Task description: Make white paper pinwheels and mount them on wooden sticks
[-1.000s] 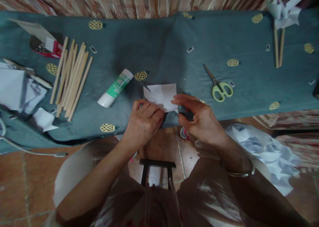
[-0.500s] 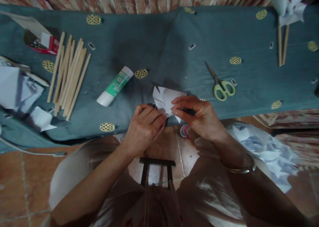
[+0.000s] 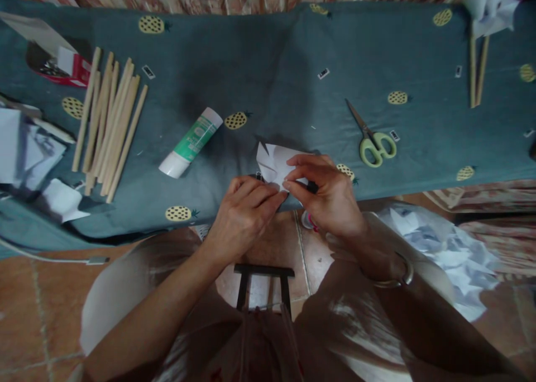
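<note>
A white cut paper piece (image 3: 274,161) is lifted at the near edge of the teal pineapple-print cloth (image 3: 268,75). My left hand (image 3: 245,214) pinches its near corner with curled fingers. My right hand (image 3: 324,195) grips the paper's right side, fingers pressed together over it, with something small and dark under the fingers. The two hands touch at the fingertips. A green and white glue stick (image 3: 190,143) lies to the left of the paper.
Several wooden sticks (image 3: 109,122) lie at left beside a red box (image 3: 67,69) and white paper scraps (image 3: 25,147). Green-handled scissors (image 3: 372,139) lie at right. A paper pinwheel on sticks (image 3: 481,30) is far right. Paper offcuts (image 3: 444,248) fill a bag below.
The paper lay flat on the cloth a second ago; both hands have folded and raised it, and my fingers have closed together on its near side.
</note>
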Motion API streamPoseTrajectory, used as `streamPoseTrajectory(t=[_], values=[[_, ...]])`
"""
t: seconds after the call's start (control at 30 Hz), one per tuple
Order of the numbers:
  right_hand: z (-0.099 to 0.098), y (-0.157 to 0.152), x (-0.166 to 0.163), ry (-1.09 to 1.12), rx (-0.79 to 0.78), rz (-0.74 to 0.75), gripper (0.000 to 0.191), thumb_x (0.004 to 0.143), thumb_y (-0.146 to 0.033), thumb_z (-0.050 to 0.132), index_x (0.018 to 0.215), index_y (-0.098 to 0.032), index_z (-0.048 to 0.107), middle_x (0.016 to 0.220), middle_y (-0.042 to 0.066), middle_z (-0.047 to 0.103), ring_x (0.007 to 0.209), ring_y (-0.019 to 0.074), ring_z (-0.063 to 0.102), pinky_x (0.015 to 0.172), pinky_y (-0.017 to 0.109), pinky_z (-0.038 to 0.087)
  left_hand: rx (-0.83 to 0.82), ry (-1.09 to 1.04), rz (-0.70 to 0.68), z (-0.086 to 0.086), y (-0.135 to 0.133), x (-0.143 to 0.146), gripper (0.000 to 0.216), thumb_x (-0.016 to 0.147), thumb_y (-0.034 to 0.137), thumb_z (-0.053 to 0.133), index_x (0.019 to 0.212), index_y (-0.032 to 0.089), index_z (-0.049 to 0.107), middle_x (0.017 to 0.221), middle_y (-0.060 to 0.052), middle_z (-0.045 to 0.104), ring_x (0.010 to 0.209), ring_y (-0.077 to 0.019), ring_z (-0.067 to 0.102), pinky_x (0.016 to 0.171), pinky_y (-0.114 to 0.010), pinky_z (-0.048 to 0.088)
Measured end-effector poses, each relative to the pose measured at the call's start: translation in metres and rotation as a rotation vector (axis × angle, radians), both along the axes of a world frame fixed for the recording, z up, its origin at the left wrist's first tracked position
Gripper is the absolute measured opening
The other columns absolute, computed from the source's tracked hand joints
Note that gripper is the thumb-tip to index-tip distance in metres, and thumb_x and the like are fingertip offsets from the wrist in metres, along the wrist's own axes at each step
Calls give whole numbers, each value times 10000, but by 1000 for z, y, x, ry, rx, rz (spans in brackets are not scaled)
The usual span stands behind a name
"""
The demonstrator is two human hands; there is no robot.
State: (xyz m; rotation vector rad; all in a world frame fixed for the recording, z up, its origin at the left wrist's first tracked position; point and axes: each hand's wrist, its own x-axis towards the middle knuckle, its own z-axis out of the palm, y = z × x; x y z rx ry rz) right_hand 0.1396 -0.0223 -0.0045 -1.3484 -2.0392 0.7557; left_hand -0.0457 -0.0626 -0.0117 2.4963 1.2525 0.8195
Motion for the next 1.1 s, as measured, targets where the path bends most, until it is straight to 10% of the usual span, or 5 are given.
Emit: streamPoseTrajectory(t=[1.1], values=[[-11,-3,0,-36,109,-1,107,852,-208,638,894,-287,697,1176,29,656,1054,242,602,926,447,508,24,-45,18,-6,0,2,159,923,151,570,1041,135,676,933,-77,723,875,-209,617,764,-361,462]])
